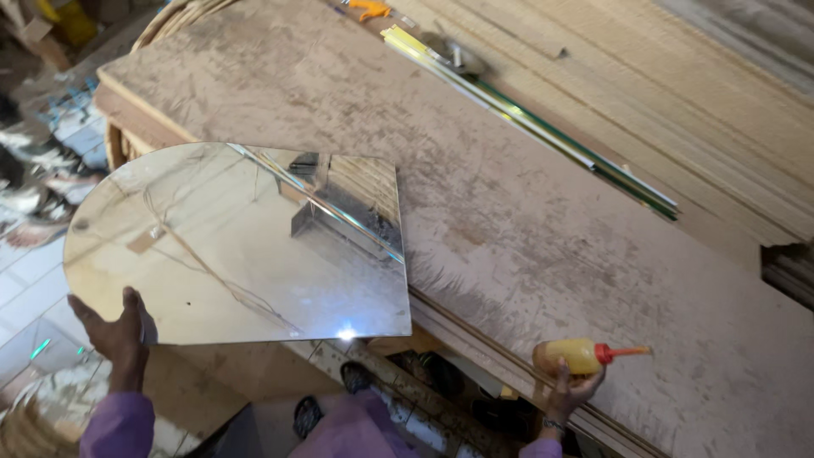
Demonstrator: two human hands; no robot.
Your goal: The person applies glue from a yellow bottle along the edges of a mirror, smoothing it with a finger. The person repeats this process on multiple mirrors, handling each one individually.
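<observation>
Head view. Mirror panel (237,246), one end rounded, the other cut straight, lies partly on the dusty wooden board (526,229); its rounded end and near edge overhang the board's near-left corner, above tiled floor. Board surface right of the mirror is bare up to the green-edged glass strips (543,131) lying along the far side.

Left hand (114,335) grips the mirror's near edge at the rounded end, thumb on top, fingers beneath, wrist raised from below. Right hand (570,386) is closed around a yellow glue bottle (585,354), red nozzle pointing right, held over the board's near edge, well apart from the mirror.
</observation>
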